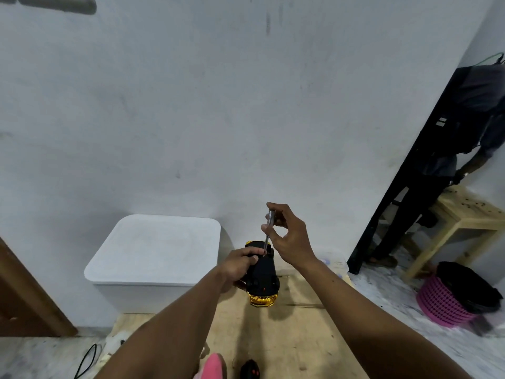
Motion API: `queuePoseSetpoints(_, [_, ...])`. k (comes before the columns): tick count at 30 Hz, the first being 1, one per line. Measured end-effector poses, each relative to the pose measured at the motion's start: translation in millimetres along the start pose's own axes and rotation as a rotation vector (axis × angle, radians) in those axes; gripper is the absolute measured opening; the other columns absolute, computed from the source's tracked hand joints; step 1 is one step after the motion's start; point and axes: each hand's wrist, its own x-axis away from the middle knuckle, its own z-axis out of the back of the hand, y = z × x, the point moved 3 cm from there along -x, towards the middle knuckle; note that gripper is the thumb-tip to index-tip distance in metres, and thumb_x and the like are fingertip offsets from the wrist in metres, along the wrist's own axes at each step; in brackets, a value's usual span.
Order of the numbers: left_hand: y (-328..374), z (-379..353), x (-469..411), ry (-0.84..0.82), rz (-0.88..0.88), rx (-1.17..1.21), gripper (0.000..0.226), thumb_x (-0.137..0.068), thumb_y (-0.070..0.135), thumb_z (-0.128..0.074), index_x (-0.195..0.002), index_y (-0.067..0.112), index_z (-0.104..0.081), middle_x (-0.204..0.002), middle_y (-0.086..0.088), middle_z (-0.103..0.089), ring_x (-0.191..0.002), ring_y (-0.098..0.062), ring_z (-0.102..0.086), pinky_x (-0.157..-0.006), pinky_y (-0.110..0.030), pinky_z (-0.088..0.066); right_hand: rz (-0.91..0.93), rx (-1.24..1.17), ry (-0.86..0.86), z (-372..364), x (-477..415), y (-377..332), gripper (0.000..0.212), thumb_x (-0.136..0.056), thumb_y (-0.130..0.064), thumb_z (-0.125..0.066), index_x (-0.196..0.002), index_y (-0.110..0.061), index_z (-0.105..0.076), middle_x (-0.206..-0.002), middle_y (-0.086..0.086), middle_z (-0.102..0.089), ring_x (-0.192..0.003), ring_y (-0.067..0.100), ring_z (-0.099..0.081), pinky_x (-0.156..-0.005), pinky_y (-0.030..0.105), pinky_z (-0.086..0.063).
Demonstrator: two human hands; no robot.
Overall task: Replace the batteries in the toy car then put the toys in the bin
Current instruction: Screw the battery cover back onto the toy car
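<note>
The toy car (262, 274) is held belly-up over the far end of the wooden surface (287, 337), its black underside showing and its gold body below; the left hand (240, 259) curls round the car's left side; the right hand (287, 236) pinches a thin screwdriver (269, 228) between thumb and fingers, nearly upright, its tip on the far part of the underside; a white bin (155, 250), lid on, stands just left by the wall; a pink toy (214, 365) and a black remote (250, 370) lie at the near edge; a pink basket (442, 305) sits on the floor, right.
</note>
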Motion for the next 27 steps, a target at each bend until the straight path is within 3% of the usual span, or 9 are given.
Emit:
queuePoseSetpoints(3, [0.8, 1.8, 0.0, 0.009, 0.003, -0.006, 0.027, -0.102, 0.018, -0.047, -0.111, 0.033, -0.068, -0.118, -0.008, -0.066, -0.087, -0.026, -0.067, -0.058, -0.031, -0.056, -0.018, -0.009, -0.022, -1.3, -0.9, -1.9, 0.047, -0.087, 0.005, -0.061, -0.125, -0.023, -0.059, -0.105, -0.005, -0.07, -0.091, 0.011, -0.069, -0.087, 0.027, -0.055])
queuePoseSetpoints(6, [2.8, 2.4, 0.7, 0.01, 0.0, -0.01, 0.028, -0.103, 0.018, -0.046, -0.112, 0.033, -0.068, -0.115, -0.006, -0.066, -0.086, -0.025, -0.066, -0.057, -0.029, -0.055, 0.001, 0.015, 0.017, -1.3, -2.5, -2.7, 0.044, -0.083, -0.001, -0.072, -0.12, -0.023, -0.063, -0.095, -0.013, -0.067, -0.084, 0.008, -0.064, -0.081, 0.028, -0.054])
queuePoseSetpoints(10, [4.9, 4.1, 1.2, 0.012, -0.007, -0.011, 0.028, -0.102, 0.017, -0.046, -0.111, 0.033, -0.067, -0.111, -0.005, -0.066, -0.084, -0.025, -0.066, -0.057, -0.029, -0.055, 0.005, 0.011, -0.026, -1.6, -3.1, -1.7, 0.051, -0.087, 0.0, -0.065, -0.131, -0.024, -0.057, -0.11, -0.007, -0.069, -0.101, 0.007, -0.066, -0.092, 0.025, -0.053])
queuePoseSetpoints(12, [4.9, 4.8, 0.7, 0.013, -0.004, -0.016, 0.028, -0.102, 0.017, -0.046, -0.112, 0.033, -0.067, -0.11, -0.005, -0.066, -0.082, -0.024, -0.066, -0.056, -0.029, -0.056, -0.005, 0.012, -0.027, -1.4, -3.5, -2.2, 0.054, -0.086, 0.006, -0.059, -0.131, -0.024, -0.058, -0.105, -0.004, -0.07, -0.092, 0.011, -0.069, -0.089, 0.031, -0.056])
queuePoseSetpoints(14, [5.2, 4.7, 0.9, 0.01, -0.004, -0.022, 0.028, -0.102, 0.017, -0.046, -0.113, 0.032, -0.067, -0.11, -0.005, -0.066, -0.082, -0.024, -0.067, -0.057, -0.029, -0.056, 0.013, 0.038, -0.003, -1.1, -4.3, -1.8, 0.05, -0.085, 0.002, -0.067, -0.127, -0.024, -0.062, -0.097, -0.008, -0.068, -0.085, 0.011, -0.067, -0.084, 0.035, -0.057])
queuePoseSetpoints(17, [6.4, 3.6, 0.9, 0.01, -0.011, -0.018, 0.027, -0.103, 0.017, -0.046, -0.112, 0.032, -0.067, -0.111, -0.006, -0.066, -0.083, -0.025, -0.067, -0.057, -0.029, -0.057, 0.038, 0.055, -0.026, -2.4, -3.4, -2.1, 0.049, -0.087, -0.01, -0.071, -0.131, -0.028, -0.06, -0.106, -0.011, -0.067, -0.096, 0.008, -0.064, -0.088, 0.03, -0.054])
queuePoseSetpoints(19, [8.4, 3.7, 0.7, 0.008, -0.015, -0.024, 0.027, -0.103, 0.018, -0.046, -0.115, 0.032, -0.066, -0.111, -0.006, -0.066, -0.084, -0.026, -0.067, -0.059, -0.029, -0.057, 0.034, 0.037, -0.068, -4.6, -2.9, -2.1, 0.055, -0.091, -0.007, -0.064, -0.138, -0.032, -0.053, -0.118, -0.008, -0.067, -0.108, 0.006, -0.063, -0.095, 0.021, -0.051])
queuePoseSetpoints(24, [9.3, 0.5, -0.5, -0.016, -0.019, -0.042, 0.028, -0.103, 0.019, -0.046, -0.117, 0.031, -0.067, -0.104, -0.002, -0.068, -0.08, -0.022, -0.067, -0.061, -0.029, -0.056, 0.051, 0.089, -0.022, -3.8, -6.6, -1.5, 0.055, -0.087, -0.002, -0.065, -0.132, -0.033, -0.058, -0.091, -0.001, -0.065, -0.083, 0.012, -0.063, -0.08, 0.026, -0.056])
queuePoseSetpoints(27, [8.9, 0.8, -0.7, -0.002, -0.021, -0.011, 0.028, -0.103, 0.018, -0.046, -0.115, 0.031, -0.067, -0.106, -0.003, -0.068, -0.08, -0.023, -0.067, -0.061, -0.029, -0.056, 0.068, 0.085, -0.052, -3.2, -5.1, -1.3, 0.058, -0.093, -0.007, -0.062, -0.14, -0.038, -0.048, -0.094, -0.004, -0.065, -0.091, 0.007, -0.065, -0.085, 0.019, -0.053])
